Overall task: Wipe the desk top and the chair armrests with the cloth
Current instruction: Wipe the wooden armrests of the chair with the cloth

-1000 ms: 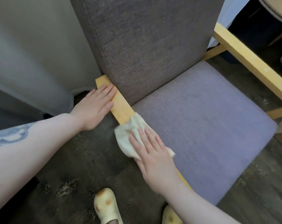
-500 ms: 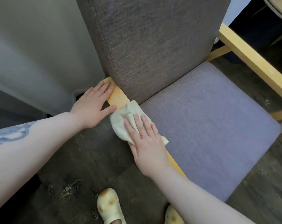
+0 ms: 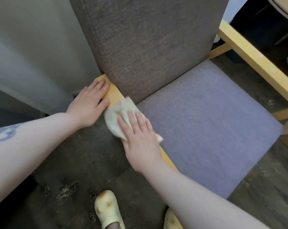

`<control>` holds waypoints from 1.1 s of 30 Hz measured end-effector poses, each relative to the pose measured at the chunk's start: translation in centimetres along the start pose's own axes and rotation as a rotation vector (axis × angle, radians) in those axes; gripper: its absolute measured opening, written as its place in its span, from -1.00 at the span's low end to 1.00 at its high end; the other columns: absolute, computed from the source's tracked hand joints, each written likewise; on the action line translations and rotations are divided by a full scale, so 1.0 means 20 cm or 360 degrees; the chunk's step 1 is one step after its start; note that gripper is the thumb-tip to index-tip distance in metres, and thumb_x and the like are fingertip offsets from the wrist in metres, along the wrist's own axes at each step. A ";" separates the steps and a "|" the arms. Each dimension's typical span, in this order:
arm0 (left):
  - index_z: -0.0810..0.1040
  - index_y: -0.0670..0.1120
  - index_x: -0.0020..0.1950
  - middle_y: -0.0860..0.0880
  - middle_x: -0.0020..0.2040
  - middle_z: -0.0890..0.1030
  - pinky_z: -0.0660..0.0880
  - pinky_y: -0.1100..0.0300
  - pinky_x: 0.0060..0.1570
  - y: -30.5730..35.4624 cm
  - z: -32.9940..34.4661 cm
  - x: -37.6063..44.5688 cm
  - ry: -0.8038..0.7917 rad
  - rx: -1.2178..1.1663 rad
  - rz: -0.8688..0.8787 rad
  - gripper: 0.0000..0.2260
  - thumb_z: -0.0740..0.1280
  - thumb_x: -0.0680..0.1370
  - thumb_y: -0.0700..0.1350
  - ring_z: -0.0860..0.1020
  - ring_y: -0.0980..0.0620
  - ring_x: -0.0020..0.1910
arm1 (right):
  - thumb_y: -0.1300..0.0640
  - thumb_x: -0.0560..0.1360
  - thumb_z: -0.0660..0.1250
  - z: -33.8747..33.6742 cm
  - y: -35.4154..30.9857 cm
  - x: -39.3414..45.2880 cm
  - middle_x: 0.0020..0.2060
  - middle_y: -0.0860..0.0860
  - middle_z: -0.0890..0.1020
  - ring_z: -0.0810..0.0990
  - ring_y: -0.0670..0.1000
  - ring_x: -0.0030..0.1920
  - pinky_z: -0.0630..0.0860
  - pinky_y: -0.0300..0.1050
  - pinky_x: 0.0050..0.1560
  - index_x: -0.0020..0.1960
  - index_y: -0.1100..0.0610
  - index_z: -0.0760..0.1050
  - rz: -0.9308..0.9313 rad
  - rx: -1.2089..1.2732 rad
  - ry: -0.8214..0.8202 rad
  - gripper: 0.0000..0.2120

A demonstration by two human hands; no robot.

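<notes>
My right hand (image 3: 140, 138) lies flat, fingers straight, pressing the cloth (image 3: 121, 116) onto the near armrest (image 3: 114, 94). Left hand (image 3: 88, 106) released, resting flat on that armrest beside the cloth.

Both forearms are bare of sleeves, the left forearm (image 3: 16, 146) bears a blue-grey tattoo (image 3: 2, 133), and the feet wear cream clogs (image 3: 107, 210) with brown blotches.

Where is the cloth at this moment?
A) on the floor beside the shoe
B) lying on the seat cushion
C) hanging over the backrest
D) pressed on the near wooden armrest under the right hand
D: the right hand presses the cloth flat on the near armrest.
</notes>
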State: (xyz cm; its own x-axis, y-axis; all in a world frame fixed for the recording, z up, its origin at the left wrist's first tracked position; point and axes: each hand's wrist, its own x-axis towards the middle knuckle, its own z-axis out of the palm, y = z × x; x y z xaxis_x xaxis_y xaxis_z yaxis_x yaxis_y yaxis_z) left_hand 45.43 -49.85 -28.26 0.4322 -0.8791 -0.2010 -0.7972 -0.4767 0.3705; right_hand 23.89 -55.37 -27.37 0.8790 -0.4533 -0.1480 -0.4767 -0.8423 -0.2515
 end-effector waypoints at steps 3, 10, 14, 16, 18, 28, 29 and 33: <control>0.00 -0.03 0.55 -0.03 0.56 0.00 -0.05 0.01 0.47 0.00 -0.01 0.01 0.0021 0.0020 -0.0001 -0.48 -0.01 0.61 0.08 -0.06 0.01 0.53 | 0.03 0.59 0.16 0.00 0.00 0.06 0.56 0.03 0.01 -0.10 0.11 0.54 -0.09 0.10 0.51 0.56 -0.06 -0.02 -0.0045 -0.0042 -0.0010 -0.39; -0.07 -0.04 0.55 -0.06 0.57 -0.06 -0.04 -0.01 0.48 0.05 0.02 -0.01 0.0033 0.0046 -0.0080 -0.47 0.01 0.62 0.04 -0.08 -0.03 0.53 | -0.01 0.55 0.05 -0.01 0.38 -1.02 0.54 -0.01 0.09 0.04 0.05 0.54 0.19 0.00 0.37 0.47 -0.07 0.24 -0.0093 -0.0064 -0.0112 -0.52; -0.08 -0.06 0.55 -0.08 0.56 -0.06 -0.03 -0.04 0.48 0.06 0.03 -0.01 0.0003 0.0050 -0.0085 -0.47 0.01 0.63 0.02 -0.08 -0.06 0.53 | -0.04 0.56 0.02 -0.02 0.39 -1.05 0.51 0.00 0.21 0.06 0.04 0.53 0.18 -0.01 0.36 0.43 -0.06 0.27 -0.0003 -0.0052 -0.0121 -0.56; -0.06 -0.08 0.55 -0.10 0.56 -0.05 -0.02 -0.07 0.48 0.07 0.02 0.00 -0.0001 0.0072 -0.0082 -0.47 0.02 0.63 0.00 -0.06 -0.09 0.53 | -0.01 0.50 0.19 -0.03 0.31 -0.85 0.50 0.01 0.24 0.12 0.09 0.52 0.17 0.08 0.41 0.50 -0.07 0.20 0.0010 -0.0013 -0.0121 -0.43; -0.04 -0.11 0.55 -0.14 0.56 -0.02 0.01 -0.10 0.47 0.08 0.01 -0.01 0.0006 0.0122 -0.0071 -0.47 0.04 0.63 -0.01 -0.04 -0.12 0.53 | 0.02 0.53 0.21 -0.04 0.22 -0.61 0.53 0.02 0.15 0.06 0.12 0.53 0.08 0.13 0.49 0.54 -0.07 0.09 -0.0003 -0.0029 -0.0100 -0.38; -0.10 -0.15 0.54 -0.13 0.57 -0.05 -0.03 -0.06 0.48 0.41 0.20 -0.14 0.0082 0.0169 -0.0174 -0.44 -0.03 0.62 0.07 -0.08 -0.11 0.53 | 0.07 0.42 0.21 -0.02 0.43 -1.34 0.48 0.07 0.29 0.24 0.10 0.48 0.28 0.09 0.31 0.45 -0.05 0.32 0.0055 -0.0038 -0.0093 -0.42; -0.09 -0.13 0.54 -0.12 0.57 -0.05 -0.05 -0.05 0.48 0.45 0.23 -0.16 0.0105 0.0152 -0.0189 -0.44 -0.02 0.62 0.07 -0.09 -0.11 0.53 | 0.04 0.44 0.17 -0.02 0.46 -1.40 0.45 0.07 0.33 0.24 0.10 0.46 0.31 0.09 0.28 0.43 -0.04 0.34 0.0048 -0.0057 -0.0083 -0.46; -0.10 -0.10 0.54 -0.09 0.57 -0.07 -0.11 -0.01 0.46 0.56 0.35 -0.29 0.0182 0.0048 -0.0204 -0.44 -0.01 0.62 0.08 -0.13 -0.08 0.53 | 0.01 0.43 0.18 -0.04 0.46 -1.33 0.46 0.05 0.30 0.21 0.09 0.47 0.25 0.10 0.31 0.47 -0.05 0.26 0.0055 0.0022 -0.0091 -0.41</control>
State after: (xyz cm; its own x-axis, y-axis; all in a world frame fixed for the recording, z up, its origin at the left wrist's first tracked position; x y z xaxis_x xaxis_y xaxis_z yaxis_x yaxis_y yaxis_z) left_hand 31.06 -50.19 -29.28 0.5749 -0.8062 -0.1397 -0.7441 -0.5862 0.3204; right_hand -3.84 -51.26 -24.89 0.8601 -0.4644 -0.2109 -0.5073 -0.8221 -0.2585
